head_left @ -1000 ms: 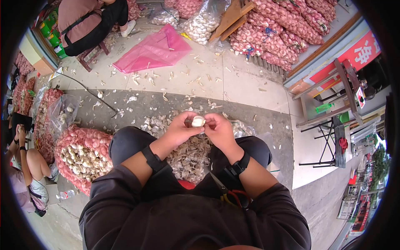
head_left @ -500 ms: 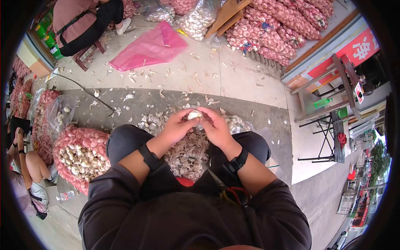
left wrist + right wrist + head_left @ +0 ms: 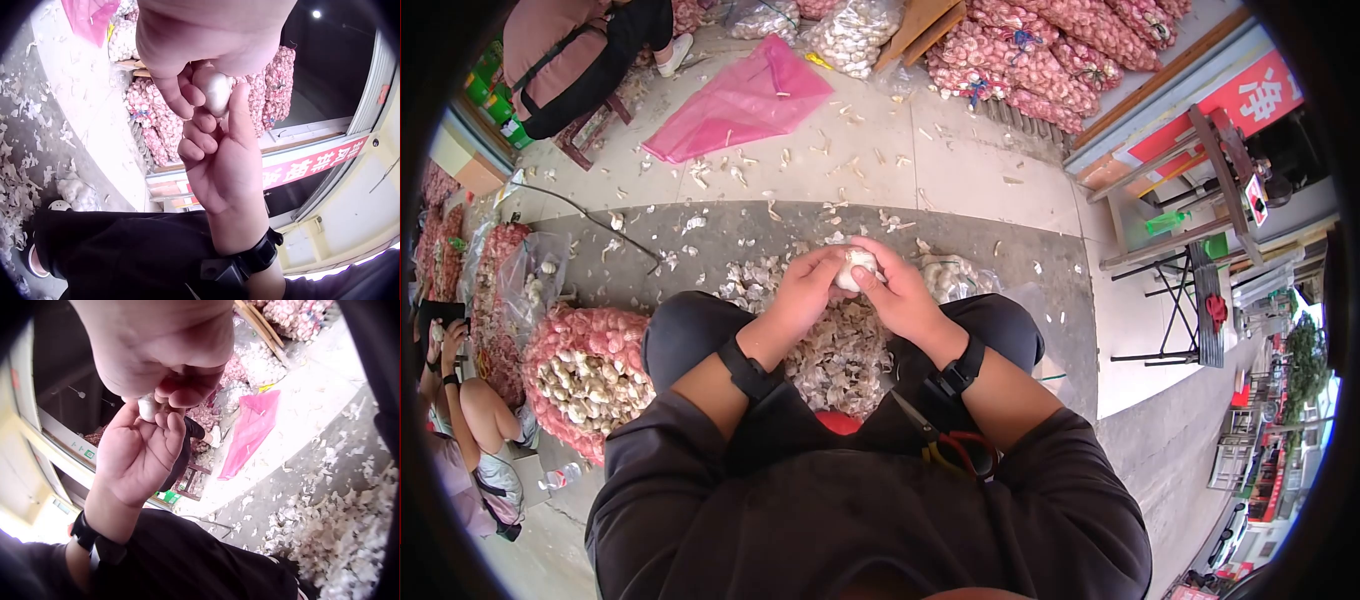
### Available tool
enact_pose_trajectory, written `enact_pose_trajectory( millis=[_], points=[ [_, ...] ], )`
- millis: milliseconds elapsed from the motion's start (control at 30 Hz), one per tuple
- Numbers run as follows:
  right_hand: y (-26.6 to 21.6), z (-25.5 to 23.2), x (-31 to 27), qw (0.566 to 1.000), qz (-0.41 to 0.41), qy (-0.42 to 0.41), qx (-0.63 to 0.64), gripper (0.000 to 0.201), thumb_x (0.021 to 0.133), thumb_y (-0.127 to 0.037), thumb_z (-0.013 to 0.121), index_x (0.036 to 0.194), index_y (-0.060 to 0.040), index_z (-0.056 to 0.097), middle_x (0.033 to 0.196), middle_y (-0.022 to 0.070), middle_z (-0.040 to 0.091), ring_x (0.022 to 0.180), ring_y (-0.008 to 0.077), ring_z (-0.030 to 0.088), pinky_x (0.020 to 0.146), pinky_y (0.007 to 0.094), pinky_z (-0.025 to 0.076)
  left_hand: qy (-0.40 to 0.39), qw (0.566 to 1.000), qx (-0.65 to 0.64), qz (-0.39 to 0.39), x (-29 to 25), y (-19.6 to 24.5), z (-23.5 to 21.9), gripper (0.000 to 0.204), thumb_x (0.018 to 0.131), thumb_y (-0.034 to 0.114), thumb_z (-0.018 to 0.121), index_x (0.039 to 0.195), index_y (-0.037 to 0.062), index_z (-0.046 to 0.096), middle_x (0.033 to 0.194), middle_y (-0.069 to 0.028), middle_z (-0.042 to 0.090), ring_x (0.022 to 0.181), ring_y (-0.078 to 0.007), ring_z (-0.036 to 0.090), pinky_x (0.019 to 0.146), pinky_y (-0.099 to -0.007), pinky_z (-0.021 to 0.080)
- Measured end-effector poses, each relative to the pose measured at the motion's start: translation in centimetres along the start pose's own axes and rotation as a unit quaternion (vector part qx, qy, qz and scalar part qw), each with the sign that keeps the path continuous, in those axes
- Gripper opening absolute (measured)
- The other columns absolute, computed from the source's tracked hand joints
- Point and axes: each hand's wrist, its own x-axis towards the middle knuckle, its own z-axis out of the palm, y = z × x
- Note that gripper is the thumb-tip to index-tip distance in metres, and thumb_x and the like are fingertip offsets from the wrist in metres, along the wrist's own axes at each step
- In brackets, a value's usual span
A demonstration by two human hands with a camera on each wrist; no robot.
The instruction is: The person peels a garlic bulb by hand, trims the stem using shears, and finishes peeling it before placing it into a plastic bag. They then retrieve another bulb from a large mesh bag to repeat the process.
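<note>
Your fingers (image 3: 187,94) are curled in from both sides around a single garlic bulb (image 3: 858,268), pinching it between the two hands above your knees. Your left hand (image 3: 805,290) cups the bulb from its side with the thumb on top; your right hand (image 3: 900,295) presses against it from the other side, its thumb laid along the bulb's white skin, as the left wrist view shows. The bulb looks roundish there, so its long axis is hard to call, and neither root end nor stem end can be made out because your fingers cover most of it; in the right wrist view only a small pale patch peeks out. Below your hands a heap of garlic skins (image 3: 845,360) lies on the ground between your legs. Red-handled scissors (image 3: 945,440) rest on your lap, partly hidden by dark cloth. At your left stands an open pink mesh sack of garlic (image 3: 585,370). Farther out, a pink plastic bag (image 3: 740,100) lies on the pavement, with more mesh sacks (image 3: 1040,60) stacked beyond, cut off by the frame edge.
</note>
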Motion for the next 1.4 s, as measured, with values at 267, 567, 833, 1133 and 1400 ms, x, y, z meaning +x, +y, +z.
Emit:
enact_pose_trajectory(
  millis=[267, 567, 833, 1133, 1400],
  points=[
    [-0.7, -0.3, -0.1, 1.0, 0.019, -0.008, -0.016, 0.04, 0.103, -0.028, 0.042, 0.135, -0.0049, 0.05, 0.115, 0.0211, 0.064, 0.105, 0.0342, 0.064, 0.09, 0.0371, 0.048, -0.009, 0.999, -0.013, -0.039, -0.3, 0.6, 0.0, 0.031, 0.098, 0.028, 0.049, 0.112, 0.0015, 0.059, 0.096, -0.0083, 0.064, 0.082, -0.0168, 0.065, 0.067, -0.0298, 0.056],
    [-0.6, -0.3, 0.3, 0.999, -0.012, 0.008, 0.03, 0.028, 0.101, -0.017, 0.047, 0.12, -0.0031, 0.06, 0.102, 0.0177, 0.069, 0.094, 0.0276, 0.068, 0.083, 0.0329, 0.051, -0.056, 0.998, 0.023, -0.037, -1.0, 1.7, 0.9, 0.031, 0.093, 0.018, 0.063, 0.119, 0.0035, 0.055, 0.103, -0.0053, 0.062, 0.088, -0.0143, 0.064, 0.074, -0.0298, 0.057],
    [-0.2, -0.7, 0.2, 0.996, 0.05, 0.04, -0.065, 0.031, 0.09, -0.009, 0.058, 0.121, -0.0034, 0.059, 0.1, 0.0166, 0.066, 0.086, 0.0276, 0.067, 0.073, 0.0344, 0.052, -0.063, 0.997, 0.042, 0.035, -0.4, 0.4, 0.2, 0.057, 0.084, -0.002, 0.067, 0.135, 0.004, 0.043, 0.108, -0.0047, 0.06, 0.098, -0.0132, 0.061, 0.086, -0.0278, 0.052],
    [0.1, -0.2, 0.1, 0.997, 0.071, 0.009, -0.001, 0.05, 0.085, -0.025, 0.071, 0.123, 0.0026, 0.054, 0.102, 0.0144, 0.064, 0.081, 0.0213, 0.064, 0.073, 0.0319, 0.052, -0.044, 0.988, 0.117, 0.093, 0.0, 0.1, 0.1, 0.056, 0.082, -0.006, 0.063, 0.135, 0.0003, 0.044, 0.115, -0.0079, 0.062, 0.106, -0.0147, 0.059, 0.091, -0.0294, 0.048],
    [0.4, 0.1, 0.3, 0.997, 0.053, -0.009, 0.051, 0.04, 0.085, -0.03, 0.073, 0.109, -0.0015, 0.059, 0.088, 0.0086, 0.065, 0.075, 0.016, 0.061, 0.069, 0.0301, 0.049, -0.059, 0.947, 0.281, 0.144, -0.8, 0.9, 0.4, 0.047, 0.082, -0.004, 0.065, 0.127, -0.0023, 0.053, 0.108, -0.0056, 0.065, 0.097, -0.0118, 0.061, 0.085, -0.0268, 0.049]
  ],
)
